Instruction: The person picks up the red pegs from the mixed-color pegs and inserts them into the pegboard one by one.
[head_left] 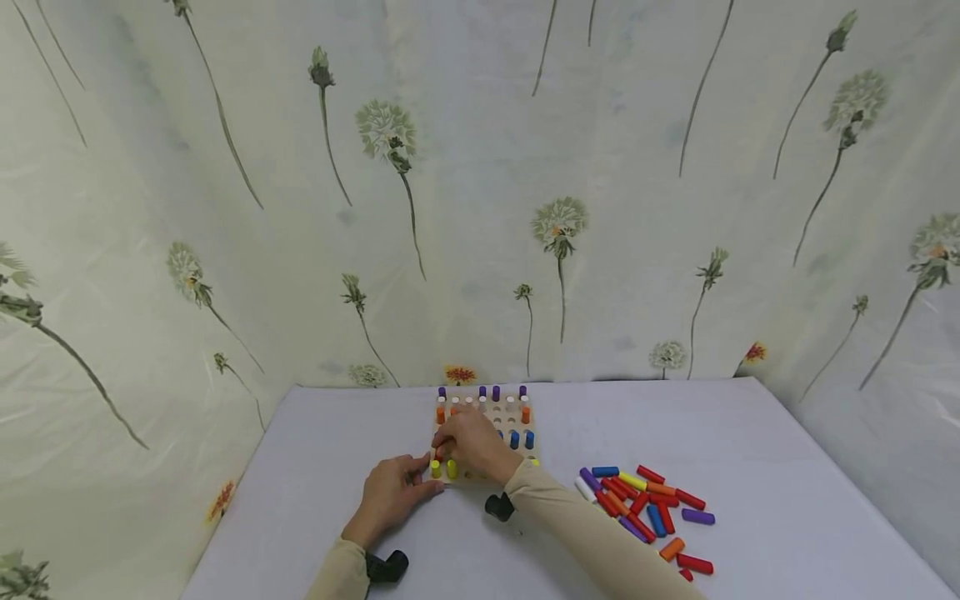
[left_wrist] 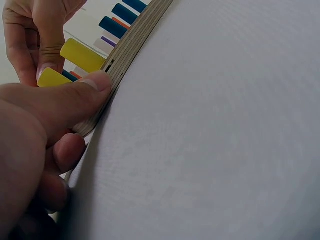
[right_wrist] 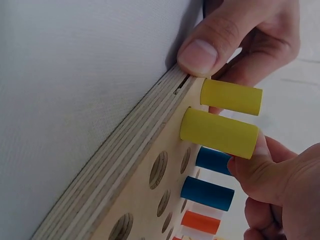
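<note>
A wooden pegboard (right_wrist: 142, 200) lies at the far middle of the table, with coloured pegs standing in some of its holes. My left hand (head_left: 393, 492) grips the board's near left corner, its thumb against the front edge in the left wrist view. Over the board's left side, my right hand (head_left: 476, 446) pinches a red peg (head_left: 439, 455), which shows only partly at the fingertips. Just in front of those fingers stand two yellow pegs (right_wrist: 220, 132). Blue pegs (head_left: 513, 438) stand further right, with orange pegs (head_left: 526, 414), white and purple ones in rows behind.
To the right of the board lies a loose pile of red, blue, orange, yellow, white and purple pegs (head_left: 697, 517) on the white-covered table (head_left: 352, 417). A flowered curtain (head_left: 465, 208) hangs behind and along the sides. Each wrist carries a black camera mount (head_left: 387, 567).
</note>
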